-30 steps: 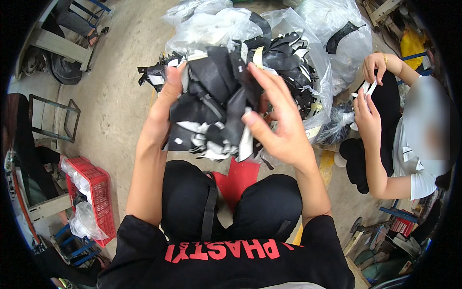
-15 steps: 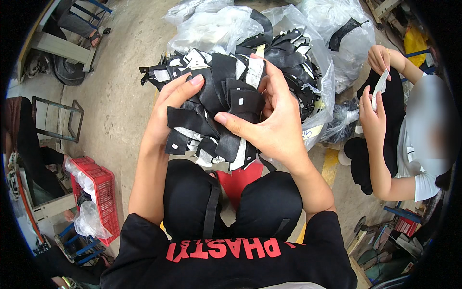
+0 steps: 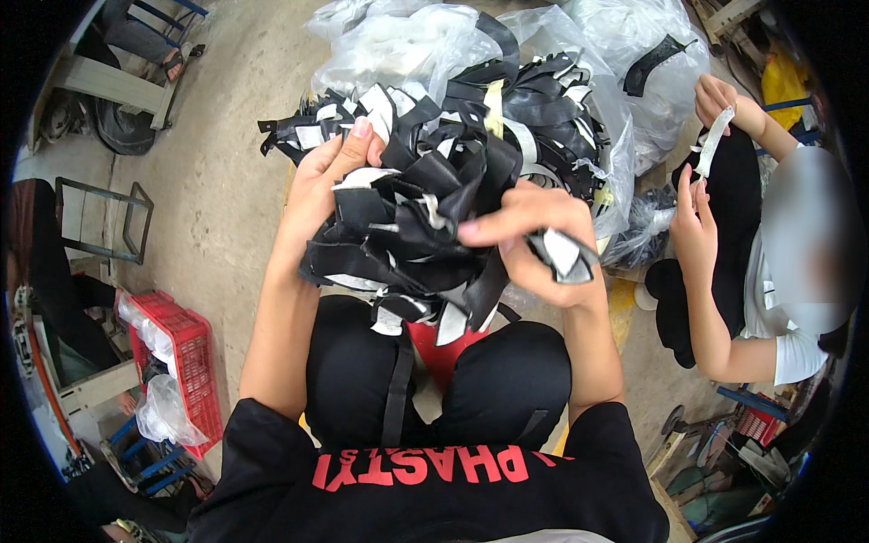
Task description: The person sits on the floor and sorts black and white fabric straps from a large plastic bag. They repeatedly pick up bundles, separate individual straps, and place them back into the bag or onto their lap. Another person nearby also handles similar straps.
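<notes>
Above my knees is a thick bunch of black leather-like strips (image 3: 380, 240) with white backing, its loose ends pointing in many directions. My left hand (image 3: 330, 172) is closed around the bunch's left side, thumb on top and the other fingers mostly hidden. My right hand (image 3: 548, 231) is at the right side, slightly blurred. Its curled fingers hold a short black strip piece with a white face (image 3: 568, 255), while one digit reaches onto the bunch. Behind, more black strips (image 3: 552, 100) lie heaped in an opened clear plastic bag (image 3: 620, 136).
Filled clear plastic bags (image 3: 398, 50) stand at the back, one with a black curved piece (image 3: 654, 65) on it. At right, a seated co-worker holds a pale strip (image 3: 715, 145). A red crate (image 3: 204, 380) and a metal frame (image 3: 104, 222) stand at left.
The bunch has been turned and its strips lie differently. My right hand has moved slightly right, and a short strip piece now shows in its fingers. The co-worker's pale strip shows longer.
</notes>
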Motion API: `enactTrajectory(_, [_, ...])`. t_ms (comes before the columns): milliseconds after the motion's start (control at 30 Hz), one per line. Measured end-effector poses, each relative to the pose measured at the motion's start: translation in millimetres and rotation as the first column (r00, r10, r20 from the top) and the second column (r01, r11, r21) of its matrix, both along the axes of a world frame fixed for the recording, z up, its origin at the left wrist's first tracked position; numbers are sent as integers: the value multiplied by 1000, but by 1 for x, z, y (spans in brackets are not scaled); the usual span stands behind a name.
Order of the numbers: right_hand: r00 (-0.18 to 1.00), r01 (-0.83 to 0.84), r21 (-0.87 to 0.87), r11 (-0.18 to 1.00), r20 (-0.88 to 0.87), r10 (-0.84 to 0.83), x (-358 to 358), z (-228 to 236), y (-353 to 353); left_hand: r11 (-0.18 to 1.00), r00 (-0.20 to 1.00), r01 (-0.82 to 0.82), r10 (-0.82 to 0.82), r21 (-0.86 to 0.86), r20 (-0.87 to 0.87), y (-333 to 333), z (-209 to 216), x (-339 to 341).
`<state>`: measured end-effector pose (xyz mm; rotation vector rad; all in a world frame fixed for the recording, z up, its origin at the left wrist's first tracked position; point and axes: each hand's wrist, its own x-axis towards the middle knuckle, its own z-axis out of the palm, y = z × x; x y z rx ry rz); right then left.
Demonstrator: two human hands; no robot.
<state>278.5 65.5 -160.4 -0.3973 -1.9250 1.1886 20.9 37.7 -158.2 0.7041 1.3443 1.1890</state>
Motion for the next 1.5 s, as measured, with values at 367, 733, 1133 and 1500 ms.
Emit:
enactTrajectory(367, [844,-512,11,859,190,501,1,6,-6,929,905,324,-251,177,-343,-2,4,-14])
enactTrajectory(733, [943,-1,-234,972,-324,-78,31,-14,-4,768,902,430,-378,474,-206,-9,-11,-49])
enactTrajectory(1133, [863,205,-227,952,-416,-285,31,-30,3,697,909,414,-347,585,-231,-11,-21,-63])
enactTrajectory(1500, [741,272,-11,962,641,-202,49,-73,-19,838,835,-530,489,128,250,-95,-22,-136])
